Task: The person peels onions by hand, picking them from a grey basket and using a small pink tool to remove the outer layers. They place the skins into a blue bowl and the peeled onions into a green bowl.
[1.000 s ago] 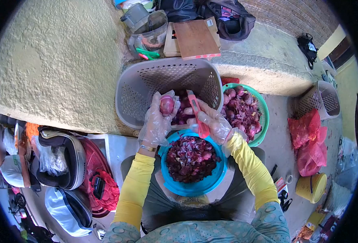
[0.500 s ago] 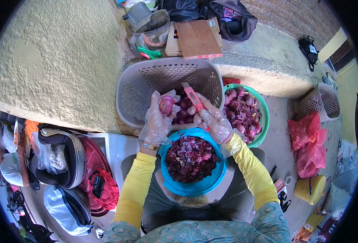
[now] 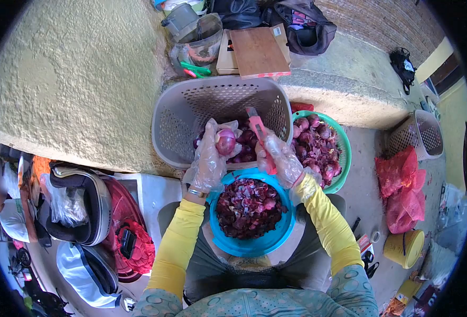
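Note:
Wrapped in a clear plastic glove, my left hand (image 3: 208,161) grips a red onion (image 3: 225,142) above the front rim of a grey perforated basket (image 3: 178,119). My right hand (image 3: 285,162), also gloved, is closed round a pink box cutter (image 3: 258,129) whose tip points up and away from me. The cutter is apart from the onion. More red onions (image 3: 244,148) lie inside the basket, partly covered by my hands. Below them, between my knees, a blue basin (image 3: 228,244) holds dark onion skins and peelings (image 3: 249,208).
At right stands a green basket (image 3: 345,153) of onions and loose skins. Farther right are red mesh bags (image 3: 402,185), a grey basket (image 3: 429,134) and a yellow bucket (image 3: 402,248). A brown board (image 3: 260,50) rests on the ledge. Another person (image 3: 11,211) is at far left.
My left hand has shifted right with the onion, and more of the onion's face shows. The box cutter has moved slightly right and down in my right hand.

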The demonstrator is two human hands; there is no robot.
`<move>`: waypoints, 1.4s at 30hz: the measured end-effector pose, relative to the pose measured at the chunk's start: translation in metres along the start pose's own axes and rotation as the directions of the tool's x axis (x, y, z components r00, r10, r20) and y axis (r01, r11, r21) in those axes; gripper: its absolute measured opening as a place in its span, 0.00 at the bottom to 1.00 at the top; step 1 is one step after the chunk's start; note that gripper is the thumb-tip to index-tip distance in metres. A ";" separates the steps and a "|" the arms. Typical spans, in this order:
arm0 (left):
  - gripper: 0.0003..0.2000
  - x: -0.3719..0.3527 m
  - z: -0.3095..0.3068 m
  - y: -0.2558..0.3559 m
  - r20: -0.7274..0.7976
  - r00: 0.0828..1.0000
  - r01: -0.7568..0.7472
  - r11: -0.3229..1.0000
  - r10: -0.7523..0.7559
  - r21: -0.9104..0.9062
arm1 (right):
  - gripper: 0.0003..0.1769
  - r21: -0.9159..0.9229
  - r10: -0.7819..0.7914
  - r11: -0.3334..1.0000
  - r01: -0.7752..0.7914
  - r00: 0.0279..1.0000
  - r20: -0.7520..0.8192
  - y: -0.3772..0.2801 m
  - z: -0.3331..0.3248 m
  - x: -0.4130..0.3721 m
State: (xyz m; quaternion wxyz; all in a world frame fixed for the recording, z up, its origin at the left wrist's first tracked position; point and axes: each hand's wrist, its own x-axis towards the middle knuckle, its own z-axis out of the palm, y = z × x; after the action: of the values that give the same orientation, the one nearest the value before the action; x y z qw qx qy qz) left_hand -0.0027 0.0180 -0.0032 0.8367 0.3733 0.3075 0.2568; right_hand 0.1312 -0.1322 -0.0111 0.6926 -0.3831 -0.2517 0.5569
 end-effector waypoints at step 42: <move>0.23 -0.003 -0.002 -0.019 0.288 0.957 -0.008 0.991 -0.031 0.133 | 0.30 -0.912 -0.193 0.404 -0.077 0.967 -0.167 -0.010 0.009 -0.004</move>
State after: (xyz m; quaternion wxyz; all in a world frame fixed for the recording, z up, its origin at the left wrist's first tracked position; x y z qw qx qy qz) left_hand -0.0025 0.0064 -0.0182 0.8474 0.4600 0.2006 0.1736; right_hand 0.1291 -0.1349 0.0021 0.4157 -0.7550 -0.4397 0.2526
